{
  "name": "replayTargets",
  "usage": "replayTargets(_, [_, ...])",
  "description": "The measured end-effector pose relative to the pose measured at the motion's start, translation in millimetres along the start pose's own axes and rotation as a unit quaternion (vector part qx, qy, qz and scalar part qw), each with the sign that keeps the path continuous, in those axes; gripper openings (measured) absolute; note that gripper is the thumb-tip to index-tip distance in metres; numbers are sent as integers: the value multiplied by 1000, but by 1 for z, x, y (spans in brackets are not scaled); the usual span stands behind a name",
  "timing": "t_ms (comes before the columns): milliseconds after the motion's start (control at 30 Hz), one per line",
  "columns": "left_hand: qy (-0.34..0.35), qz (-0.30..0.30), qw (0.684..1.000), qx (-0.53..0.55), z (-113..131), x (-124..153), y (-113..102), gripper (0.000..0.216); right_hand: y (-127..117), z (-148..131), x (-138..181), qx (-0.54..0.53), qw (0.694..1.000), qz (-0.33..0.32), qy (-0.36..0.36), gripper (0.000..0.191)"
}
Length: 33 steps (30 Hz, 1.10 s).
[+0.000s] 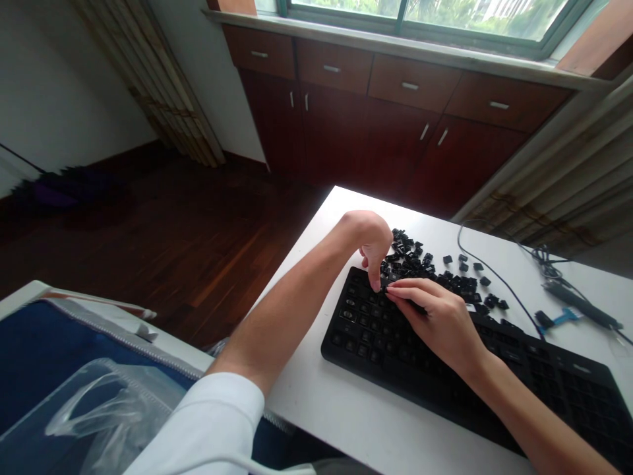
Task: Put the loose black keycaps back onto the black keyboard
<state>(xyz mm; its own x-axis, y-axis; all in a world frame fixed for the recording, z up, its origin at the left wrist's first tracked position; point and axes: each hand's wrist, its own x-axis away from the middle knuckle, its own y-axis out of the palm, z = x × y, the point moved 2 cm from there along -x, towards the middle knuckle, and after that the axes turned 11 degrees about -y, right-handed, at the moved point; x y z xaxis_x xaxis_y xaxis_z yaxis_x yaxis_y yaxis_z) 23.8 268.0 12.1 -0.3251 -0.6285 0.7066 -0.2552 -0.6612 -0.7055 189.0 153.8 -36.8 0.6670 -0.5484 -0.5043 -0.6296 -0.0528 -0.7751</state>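
A black keyboard (410,369) lies on the white table, with its keycaps off over much of its left part. My left hand (374,239) is bent at the wrist over the far left edge; its thumb points down onto the top row, and its other fingers look curled in, mostly hidden. Just beside that thumb, my right hand (440,313) has thumb and index fingertips pinched together on a small black keycap (386,288), largely covered by the fingers. Behind the keyboard, a pile of loose black keycaps (410,260) spreads on the table.
A thin cable (499,277) runs from behind the keyboard. A blue-handled brush (558,318) and a dark corded tool (583,305) lie at right. On the left stands a blue-seated chair (24,343) with clear plastic on it. Wooden cabinets (341,132) stand beyond the white table (316,396).
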Motion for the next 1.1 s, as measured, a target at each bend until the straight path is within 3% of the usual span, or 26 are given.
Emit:
replayTargets(200, [-5, -5, 1000, 29, -1, 0, 0, 47, 1, 1, 0, 3, 1000, -19, -16, 17])
replayTargets(367, [10, -8, 999, 51, -4, 2, 0, 46, -2, 0, -3, -26, 999, -9, 44, 15])
replayTargets(567, [27, -16, 998, 60, -4, -3, 2, 44, 0, 0, -1, -12, 997, -5, 82, 43])
replayTargets(800, [32, -13, 999, 42, 0, -6, 4, 49, -3, 4, 1, -48, 995, -17, 81, 44])
replayTargets(1100, [20, 6, 996, 88, -16, 6, 0, 49, -4, 8, -2, -131, 978, 16, 160, 28])
